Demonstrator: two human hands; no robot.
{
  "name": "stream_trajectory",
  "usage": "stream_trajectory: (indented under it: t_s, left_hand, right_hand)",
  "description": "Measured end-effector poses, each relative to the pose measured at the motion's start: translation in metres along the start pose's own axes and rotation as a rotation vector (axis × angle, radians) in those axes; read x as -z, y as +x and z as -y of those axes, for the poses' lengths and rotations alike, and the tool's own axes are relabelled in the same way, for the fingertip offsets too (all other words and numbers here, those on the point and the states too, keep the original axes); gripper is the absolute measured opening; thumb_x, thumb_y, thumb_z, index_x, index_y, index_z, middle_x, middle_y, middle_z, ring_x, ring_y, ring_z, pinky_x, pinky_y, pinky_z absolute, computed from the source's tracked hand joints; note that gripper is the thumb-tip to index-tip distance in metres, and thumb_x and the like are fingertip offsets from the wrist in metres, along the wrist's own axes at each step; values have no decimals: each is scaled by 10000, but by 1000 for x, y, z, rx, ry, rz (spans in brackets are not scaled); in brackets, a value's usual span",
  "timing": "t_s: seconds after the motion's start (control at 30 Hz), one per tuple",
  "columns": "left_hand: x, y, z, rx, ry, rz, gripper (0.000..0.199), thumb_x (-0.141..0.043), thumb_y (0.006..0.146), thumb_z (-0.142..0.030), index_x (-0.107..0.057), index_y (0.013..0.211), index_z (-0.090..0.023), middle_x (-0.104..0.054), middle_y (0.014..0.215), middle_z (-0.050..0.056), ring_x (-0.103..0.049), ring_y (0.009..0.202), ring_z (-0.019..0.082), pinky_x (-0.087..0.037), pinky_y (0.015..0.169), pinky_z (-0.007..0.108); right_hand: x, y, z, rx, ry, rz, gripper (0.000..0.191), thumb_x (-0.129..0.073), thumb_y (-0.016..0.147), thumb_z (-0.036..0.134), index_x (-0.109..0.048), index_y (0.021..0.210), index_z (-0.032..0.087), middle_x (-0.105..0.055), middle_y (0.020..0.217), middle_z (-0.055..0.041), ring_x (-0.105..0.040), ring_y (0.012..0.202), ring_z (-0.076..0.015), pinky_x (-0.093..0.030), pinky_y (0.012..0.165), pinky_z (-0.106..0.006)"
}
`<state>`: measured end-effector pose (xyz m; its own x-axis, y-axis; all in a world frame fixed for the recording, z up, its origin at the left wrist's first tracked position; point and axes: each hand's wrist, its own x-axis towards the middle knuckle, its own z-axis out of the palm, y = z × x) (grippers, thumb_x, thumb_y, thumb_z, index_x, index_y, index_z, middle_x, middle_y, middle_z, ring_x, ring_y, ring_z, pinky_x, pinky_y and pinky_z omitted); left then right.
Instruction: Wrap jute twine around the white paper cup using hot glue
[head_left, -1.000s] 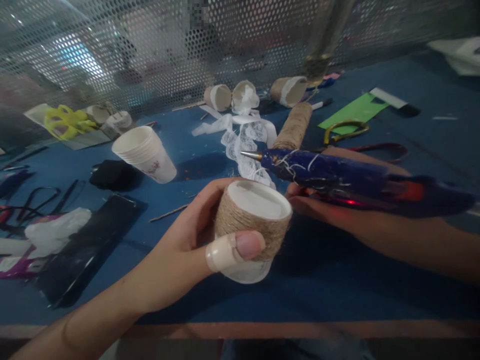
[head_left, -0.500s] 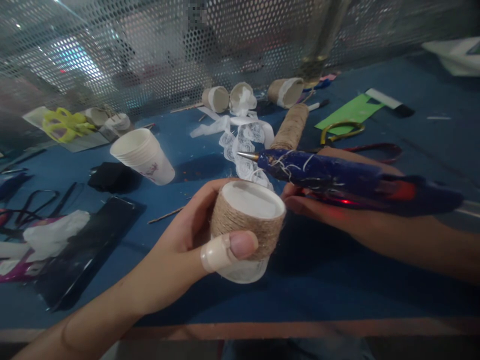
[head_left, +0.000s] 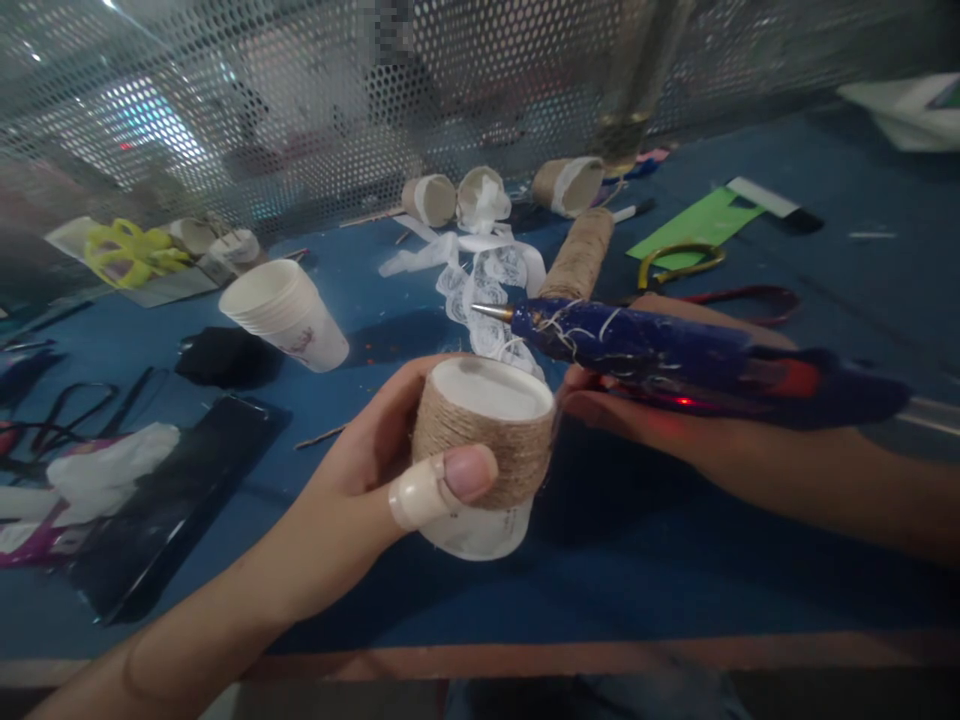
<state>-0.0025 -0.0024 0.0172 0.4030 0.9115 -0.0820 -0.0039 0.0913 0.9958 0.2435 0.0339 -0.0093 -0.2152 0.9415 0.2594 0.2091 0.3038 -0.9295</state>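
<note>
Left hand [head_left: 364,490] grips the twine-wrapped cup [head_left: 487,425] at six o'clock; right hand [head_left: 637,422] holds the glue gun [head_left: 652,345], nozzle [head_left: 491,311] towards twelve. Steadying the cup, skin clear of the nozzle, seems wise.

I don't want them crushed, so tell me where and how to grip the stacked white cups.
Lightly wrap the lower wall of the cup stack, below the layered rims, probably coming from its right. The stack sits mouth up and narrows toward its base, so that part should be easiest to encircle; a black object lies close on its left.
</note>
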Motion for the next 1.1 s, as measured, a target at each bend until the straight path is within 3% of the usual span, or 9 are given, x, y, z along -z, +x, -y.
stream_trajectory:
  t_s: [0.2, 0.37, 0.8, 1.1]
  left_hand:
    - [1, 0, 2, 0, 3, -5, 447, -687, 886, -479, -602, 1276, -279, -642, 1275, 39, -593, 1183, 278, -513, 965, 381]
    - [1, 0, 2, 2, 3, -1, 453, -695, 881, -481, -600, 1276, -281, -648, 1256, 41, -588, 1195, 288, -511, 966, 389]
    - [-2, 2, -2, 29, 13, -16, 486, -753, 819, -530, -612, 1224, -302, -669, 1223, 13, -613, 1175, 270, -527, 953, 370]
    - [-2, 2, -2, 20, 19, -7, 453, -758, 818, -520, -640, 1197, -302, -687, 1223, 9, -636, 1167, 275, -548, 947, 372]
  right_hand:
    - [2, -2, -3, 71, -75, 51, 159, -795, 798, 354, -652, 862, 328, -725, 855, 83, -737, 797, -156, -585, 686, -250]
    - [2, 1, -2, 75, -120, 21, 181, -802, 796, 404, -653, 852, 318, -715, 837, 77, -709, 768, -143, -553, 640, -237]
    - [0, 3, 3, 139, -160, 37, 136, -784, 819, 364, -661, 835, 309, -708, 805, 80, -696, 727, -115, -572, 616, -204]
    - [-1, 3, 3, 77, -107, 44, 144, -780, 804, 362, -651, 835, 307, -709, 800, 58, -716, 737, -175, -587, 619, -286]
